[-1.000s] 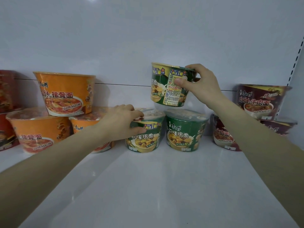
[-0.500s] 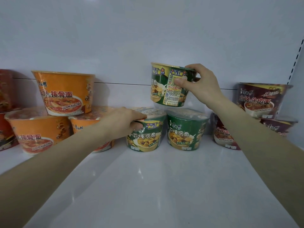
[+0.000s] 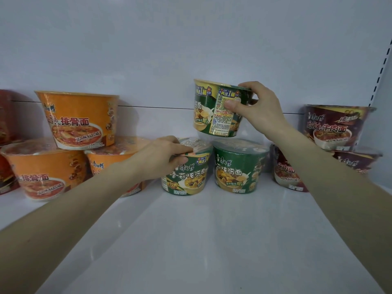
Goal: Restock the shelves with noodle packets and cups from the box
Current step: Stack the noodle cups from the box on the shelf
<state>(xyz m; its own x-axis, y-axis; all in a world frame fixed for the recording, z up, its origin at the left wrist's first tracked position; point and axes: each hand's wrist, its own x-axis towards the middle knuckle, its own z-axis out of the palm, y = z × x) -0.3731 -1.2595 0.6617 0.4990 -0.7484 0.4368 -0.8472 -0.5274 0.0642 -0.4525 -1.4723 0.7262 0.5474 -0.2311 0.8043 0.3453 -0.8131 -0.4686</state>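
White shelf board (image 3: 212,240) fills the lower half of the frame, with a white back wall (image 3: 148,49) above it and a slotted upright (image 3: 381,66) at the right edge. At centre, two green noodle cups stand side by side on the shelf: the left green cup (image 3: 186,177) and the right green cup (image 3: 238,168). The left hand (image 3: 161,160) grips the left green cup's rim, thumb on the front and fingers curled over the lid. The right hand (image 3: 257,109) pinches a third green cup (image 3: 216,111) near its top, thumb on the label; this cup sits tilted just above the lower two, and whether it touches them cannot be told. Orange cups (image 3: 80,122) are stacked at the left, dark maroon cups (image 3: 335,128) at the right.
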